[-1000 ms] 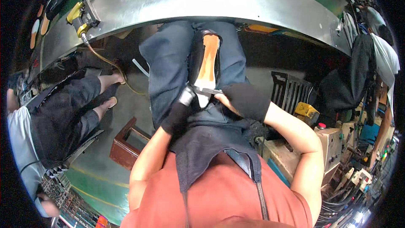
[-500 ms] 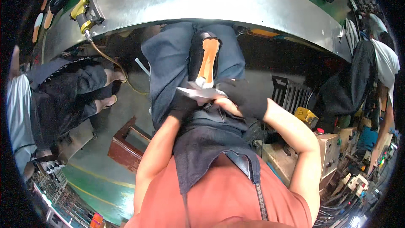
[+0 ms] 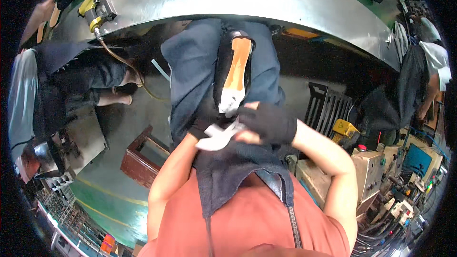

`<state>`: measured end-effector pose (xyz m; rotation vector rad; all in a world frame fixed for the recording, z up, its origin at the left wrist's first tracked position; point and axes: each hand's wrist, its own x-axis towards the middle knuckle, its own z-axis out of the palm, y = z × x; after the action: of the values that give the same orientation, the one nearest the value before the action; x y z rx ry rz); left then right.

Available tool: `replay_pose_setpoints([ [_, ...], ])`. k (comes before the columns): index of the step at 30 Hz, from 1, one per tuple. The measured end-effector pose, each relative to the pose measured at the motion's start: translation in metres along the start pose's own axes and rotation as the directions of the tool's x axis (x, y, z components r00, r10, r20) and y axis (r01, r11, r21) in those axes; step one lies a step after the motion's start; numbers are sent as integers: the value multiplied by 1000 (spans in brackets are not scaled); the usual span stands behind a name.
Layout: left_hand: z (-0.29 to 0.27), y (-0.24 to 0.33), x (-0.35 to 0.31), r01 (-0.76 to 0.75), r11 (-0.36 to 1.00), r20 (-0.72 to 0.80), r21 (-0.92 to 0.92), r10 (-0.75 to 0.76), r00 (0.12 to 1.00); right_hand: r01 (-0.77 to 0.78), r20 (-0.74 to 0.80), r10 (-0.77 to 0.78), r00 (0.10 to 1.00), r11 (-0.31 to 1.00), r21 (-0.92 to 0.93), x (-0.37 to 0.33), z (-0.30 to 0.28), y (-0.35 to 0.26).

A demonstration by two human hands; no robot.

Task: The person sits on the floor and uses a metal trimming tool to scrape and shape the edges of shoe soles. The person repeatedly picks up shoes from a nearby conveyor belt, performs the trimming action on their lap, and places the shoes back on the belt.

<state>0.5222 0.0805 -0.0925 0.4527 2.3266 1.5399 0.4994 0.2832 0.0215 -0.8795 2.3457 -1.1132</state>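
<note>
A black shoe upper with an orange-tan sole board [image 3: 239, 62] rests lengthwise between my thighs, its near end whitish. My right hand [image 3: 269, 123], in a black fingerless glove, is just below and right of that end. Its fingers are closed on a thin pale curved piece [image 3: 216, 139], smeared by motion. My left hand [image 3: 205, 120], also black-gloved, is at the near left of the shoe. The pale piece and shadow hide most of its fingers, so its grip does not show.
A metal-edged bench [image 3: 200, 0] spans the far side, with a yellow air tool [image 3: 93, 12] and hose at its left. A wooden stool [image 3: 143, 157] stands left. Machine boxes [image 3: 366, 171] and a dark slatted crate [image 3: 326, 107] are right. Co-workers sit on both sides.
My right hand and the pale piece have moved nearer to my body, away from the shoe's near end, uncovering its whitish part. The co-worker at left has shifted.
</note>
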Motion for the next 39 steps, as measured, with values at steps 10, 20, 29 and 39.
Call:
replay_pose_setpoints([
  [10,14,-29,-1,242,911,-44,-334,-272,961,-348,114,351,930,936,-40,-18,-20,-8],
  [20,4,3,-1,-136,985,-32,108,140,990,-51,-17,49,999,995,-81,-17,6,-1],
  [29,-84,43,-14,-4,959,15,282,-1,1000,-584,17,770,638,470,662,-71,10,4],
  [39,-20,30,64,-5,991,-189,133,30,982,-547,28,755,655,449,706,-70,1,-20],
])
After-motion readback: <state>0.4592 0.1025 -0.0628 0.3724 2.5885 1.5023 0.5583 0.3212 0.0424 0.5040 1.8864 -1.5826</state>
